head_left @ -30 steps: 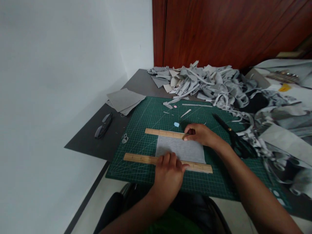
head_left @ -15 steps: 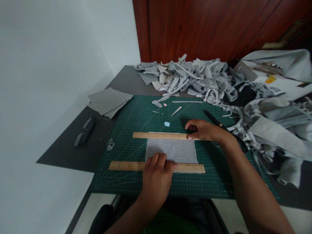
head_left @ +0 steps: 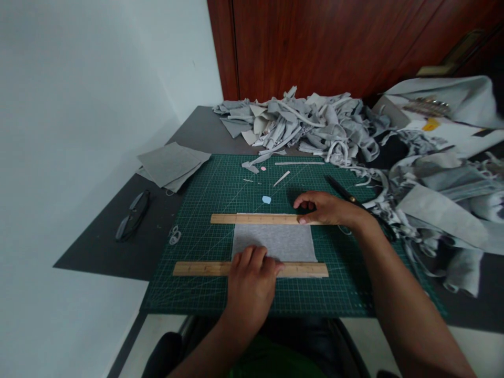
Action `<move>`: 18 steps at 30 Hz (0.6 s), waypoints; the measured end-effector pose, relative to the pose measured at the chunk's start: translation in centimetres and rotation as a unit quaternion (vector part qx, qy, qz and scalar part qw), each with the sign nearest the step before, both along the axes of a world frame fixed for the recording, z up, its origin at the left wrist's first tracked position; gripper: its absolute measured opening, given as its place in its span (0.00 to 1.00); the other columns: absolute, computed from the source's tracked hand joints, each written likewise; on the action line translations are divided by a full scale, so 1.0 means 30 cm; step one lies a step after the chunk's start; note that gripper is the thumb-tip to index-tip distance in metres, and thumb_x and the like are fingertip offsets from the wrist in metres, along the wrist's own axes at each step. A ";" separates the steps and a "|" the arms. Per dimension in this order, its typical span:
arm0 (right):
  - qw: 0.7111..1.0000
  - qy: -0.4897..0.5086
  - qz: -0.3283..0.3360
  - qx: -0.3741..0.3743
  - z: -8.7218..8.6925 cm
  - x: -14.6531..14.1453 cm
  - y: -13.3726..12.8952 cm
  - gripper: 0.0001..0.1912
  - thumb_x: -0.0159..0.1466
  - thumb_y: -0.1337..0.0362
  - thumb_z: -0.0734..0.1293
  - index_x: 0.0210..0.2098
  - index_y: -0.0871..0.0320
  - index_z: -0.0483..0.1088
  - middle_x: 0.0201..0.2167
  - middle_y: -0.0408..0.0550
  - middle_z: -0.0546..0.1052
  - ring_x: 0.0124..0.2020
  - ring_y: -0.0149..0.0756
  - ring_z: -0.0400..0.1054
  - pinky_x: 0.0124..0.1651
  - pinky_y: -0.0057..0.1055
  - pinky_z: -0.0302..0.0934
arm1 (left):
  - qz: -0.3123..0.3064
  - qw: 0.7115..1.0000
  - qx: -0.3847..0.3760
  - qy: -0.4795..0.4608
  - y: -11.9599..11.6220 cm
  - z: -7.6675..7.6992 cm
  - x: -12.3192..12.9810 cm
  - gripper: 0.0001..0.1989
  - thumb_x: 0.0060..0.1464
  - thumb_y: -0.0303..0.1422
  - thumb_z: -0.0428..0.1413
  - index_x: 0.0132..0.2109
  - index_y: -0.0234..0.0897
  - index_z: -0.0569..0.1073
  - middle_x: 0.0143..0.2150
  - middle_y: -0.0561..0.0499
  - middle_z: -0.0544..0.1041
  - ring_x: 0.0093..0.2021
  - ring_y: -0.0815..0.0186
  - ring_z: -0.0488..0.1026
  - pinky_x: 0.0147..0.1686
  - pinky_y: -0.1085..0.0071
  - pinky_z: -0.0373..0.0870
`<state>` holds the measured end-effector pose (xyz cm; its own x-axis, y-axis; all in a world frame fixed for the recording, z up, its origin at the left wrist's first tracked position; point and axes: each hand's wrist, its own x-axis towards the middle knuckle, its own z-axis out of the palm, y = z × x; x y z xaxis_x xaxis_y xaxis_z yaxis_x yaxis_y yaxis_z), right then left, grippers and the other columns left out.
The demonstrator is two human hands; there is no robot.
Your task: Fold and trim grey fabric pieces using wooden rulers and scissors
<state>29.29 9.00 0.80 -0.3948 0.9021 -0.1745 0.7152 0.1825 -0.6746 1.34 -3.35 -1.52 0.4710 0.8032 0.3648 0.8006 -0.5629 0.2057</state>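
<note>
A light grey cloth (head_left: 275,242) lies flat on the green cutting mat (head_left: 200,239). Across its near edge rests a wooden ruler (head_left: 303,270), with my left hand (head_left: 252,283) closed over its middle, fingers bent and thumb on the wood. A second wooden ruler (head_left: 255,218) crosses the far edge of the cloth. My right hand (head_left: 321,207) grips this ruler near its right part, the thumb on top and the other fingers curled beyond its far side.
Black scissors (head_left: 342,190) lie beside my right forearm. Glasses (head_left: 133,215) and stacked grey cloth pieces (head_left: 169,164) are at the left. Fabric scraps (head_left: 287,123) are heaped at the back and right. A light blue piece (head_left: 266,200) lies beyond the far ruler.
The whole view has shifted slightly, so everything appears a little further left. Both hands keep their places on the rulers, and the cloth has not visibly moved on the mat.
</note>
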 end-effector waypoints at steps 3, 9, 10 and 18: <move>1.000 0.018 0.001 0.024 -0.004 0.005 0.011 0.15 0.66 0.54 0.68 0.45 0.57 0.78 0.40 0.48 0.79 0.41 0.41 0.72 0.46 0.35 0.64 | -0.001 1.000 0.000 0.004 0.000 0.000 -0.001 0.06 0.61 0.30 0.64 0.35 0.38 0.77 0.43 0.48 0.80 0.44 0.55 0.74 0.42 0.57 0.70; 0.998 0.021 0.012 0.058 0.002 -0.024 0.007 0.13 0.69 0.57 0.65 0.41 0.57 0.78 0.37 0.47 0.80 0.39 0.38 0.73 0.43 0.33 0.63 | 0.007 1.000 -0.003 0.020 -0.002 -0.002 0.000 0.06 0.62 0.31 0.63 0.35 0.38 0.76 0.43 0.48 0.79 0.44 0.54 0.74 0.42 0.56 0.70; 0.998 0.022 0.022 0.053 0.003 -0.030 0.005 0.12 0.69 0.57 0.65 0.41 0.57 0.78 0.36 0.46 0.80 0.38 0.38 0.73 0.42 0.32 0.63 | 0.005 1.000 -0.005 0.020 -0.003 -0.004 0.001 0.05 0.63 0.31 0.63 0.36 0.38 0.77 0.44 0.48 0.79 0.45 0.54 0.74 0.42 0.56 0.70; 0.993 0.047 -0.006 0.108 0.012 -0.085 -0.014 0.09 0.68 0.62 0.66 0.39 0.57 0.79 0.36 0.46 0.81 0.37 0.37 0.73 0.41 0.32 0.63 | -0.023 1.000 -0.012 0.011 -0.004 -0.027 0.005 0.13 0.67 0.29 0.57 0.57 0.38 0.76 0.61 0.43 0.75 0.61 0.51 0.70 0.57 0.51 0.73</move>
